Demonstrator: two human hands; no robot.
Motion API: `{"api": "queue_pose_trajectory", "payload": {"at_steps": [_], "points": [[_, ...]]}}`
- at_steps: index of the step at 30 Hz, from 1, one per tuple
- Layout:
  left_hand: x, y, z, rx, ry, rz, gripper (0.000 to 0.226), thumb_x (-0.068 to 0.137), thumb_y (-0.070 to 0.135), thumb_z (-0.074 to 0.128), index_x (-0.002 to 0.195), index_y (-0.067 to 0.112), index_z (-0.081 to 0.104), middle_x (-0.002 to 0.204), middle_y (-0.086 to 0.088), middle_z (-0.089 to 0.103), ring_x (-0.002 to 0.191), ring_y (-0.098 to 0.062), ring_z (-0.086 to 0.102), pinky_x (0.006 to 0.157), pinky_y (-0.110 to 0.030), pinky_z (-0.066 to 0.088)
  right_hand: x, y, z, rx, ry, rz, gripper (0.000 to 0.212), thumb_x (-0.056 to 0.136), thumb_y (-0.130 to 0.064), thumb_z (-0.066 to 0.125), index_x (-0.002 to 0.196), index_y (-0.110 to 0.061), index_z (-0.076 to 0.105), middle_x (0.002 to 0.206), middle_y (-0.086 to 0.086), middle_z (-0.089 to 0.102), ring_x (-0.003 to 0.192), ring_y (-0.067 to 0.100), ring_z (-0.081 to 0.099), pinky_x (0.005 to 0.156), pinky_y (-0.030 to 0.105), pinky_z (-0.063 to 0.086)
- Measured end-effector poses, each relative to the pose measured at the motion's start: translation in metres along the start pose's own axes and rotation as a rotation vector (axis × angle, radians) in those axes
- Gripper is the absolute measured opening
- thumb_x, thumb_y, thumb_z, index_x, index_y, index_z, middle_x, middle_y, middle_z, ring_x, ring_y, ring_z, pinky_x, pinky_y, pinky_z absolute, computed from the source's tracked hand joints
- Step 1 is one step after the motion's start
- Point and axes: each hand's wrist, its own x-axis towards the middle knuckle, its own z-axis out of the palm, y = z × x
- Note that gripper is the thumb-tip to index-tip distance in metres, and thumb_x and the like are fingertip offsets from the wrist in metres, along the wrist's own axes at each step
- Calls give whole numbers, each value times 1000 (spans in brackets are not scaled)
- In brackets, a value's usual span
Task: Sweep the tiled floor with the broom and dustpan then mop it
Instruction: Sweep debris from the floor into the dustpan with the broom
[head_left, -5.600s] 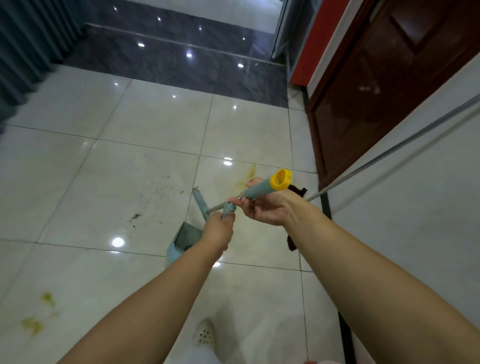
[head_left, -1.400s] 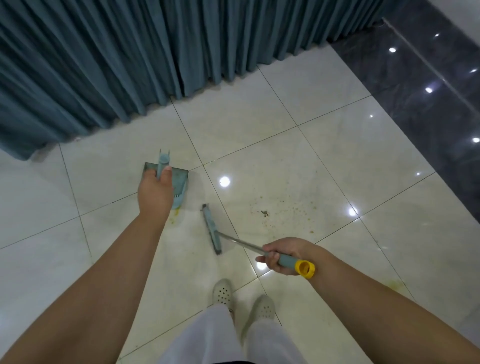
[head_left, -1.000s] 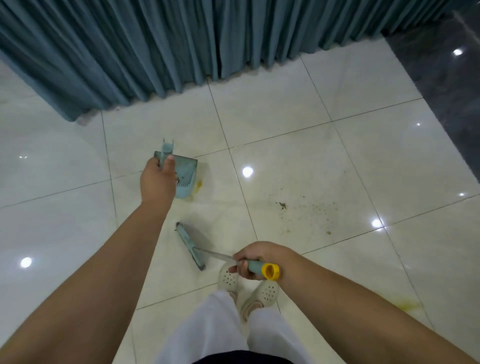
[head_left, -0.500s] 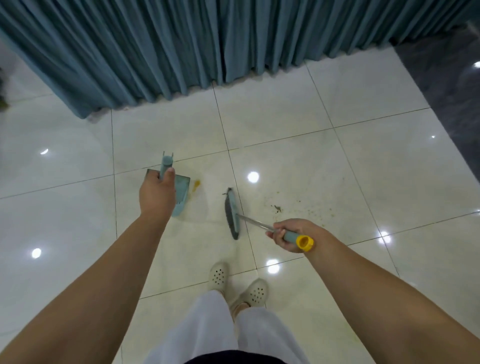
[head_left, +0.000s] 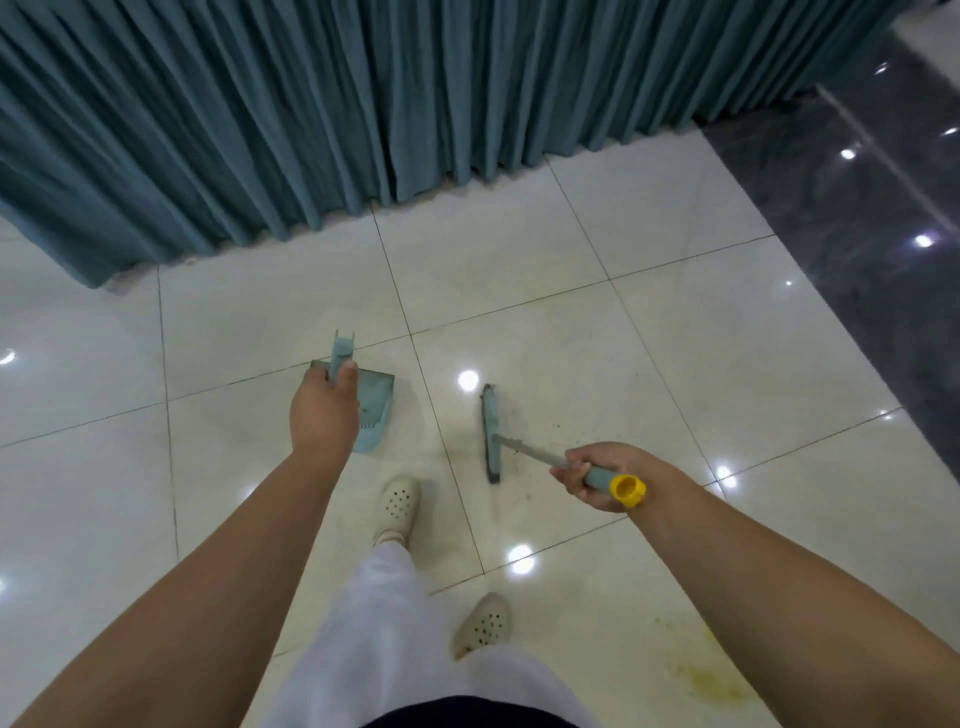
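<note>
My left hand (head_left: 323, 413) grips the upright handle of a teal dustpan (head_left: 375, 410), whose pan rests on the glossy white tiled floor (head_left: 597, 332) with its mouth facing right. My right hand (head_left: 597, 475) grips the teal, yellow-capped handle of a broom (head_left: 524, 452). The narrow teal broom head (head_left: 490, 431) stands on the floor about a hand's width right of the dustpan. Fine dark crumbs (head_left: 524, 449) lie scattered around and to the right of the broom head.
Teal curtains (head_left: 363, 114) hang to the floor along the far side. Dark grey polished tiles (head_left: 872, 218) begin at the right. A yellow stain (head_left: 701, 675) marks the floor near my right forearm. My feet in white perforated clogs (head_left: 397, 504) stand just behind the tools.
The broom head has shifted right and slightly nearer, widening its gap from the dustpan. The view tilted up, showing more curtain. My left foot has stepped forward.
</note>
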Motion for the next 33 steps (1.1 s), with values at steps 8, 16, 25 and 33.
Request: {"api": "queue_pose_trajectory", "payload": {"at_steps": [8, 16, 25, 33], "points": [[82, 32, -7, 24, 12, 51, 41, 97, 38, 43, 92, -1, 54, 83, -14, 55, 78, -28, 54, 66, -32, 37, 22, -36, 115, -33, -114, 34, 8, 97, -1, 39, 100, 2, 46, 67, 19, 55, 24, 11, 38, 27, 13, 36], [187, 60, -20, 15, -46, 59, 35, 95, 39, 48, 85, 6, 50, 73, -8, 54, 71, -26, 52, 63, -30, 39, 61, -90, 240, 30, -133, 64, 11, 97, -3, 41, 104, 3, 46, 79, 18, 53, 25, 11, 40, 27, 14, 37], [240, 103, 15, 19, -202, 120, 29, 91, 38, 56, 85, 10, 52, 74, -3, 56, 76, -25, 57, 73, -35, 50, 57, -127, 206, 527, -91, -37, 25, 99, -3, 37, 123, 3, 37, 78, 21, 50, 24, 13, 40, 28, 14, 38], [237, 140, 57, 42, -286, 202, 30, 91, 34, 57, 87, 4, 55, 73, -6, 55, 71, -23, 53, 65, -27, 36, 21, -108, 127, 779, 29, -85, 24, 103, -14, 37, 120, 1, 35, 57, 23, 53, 22, 15, 39, 27, 13, 37]]}}
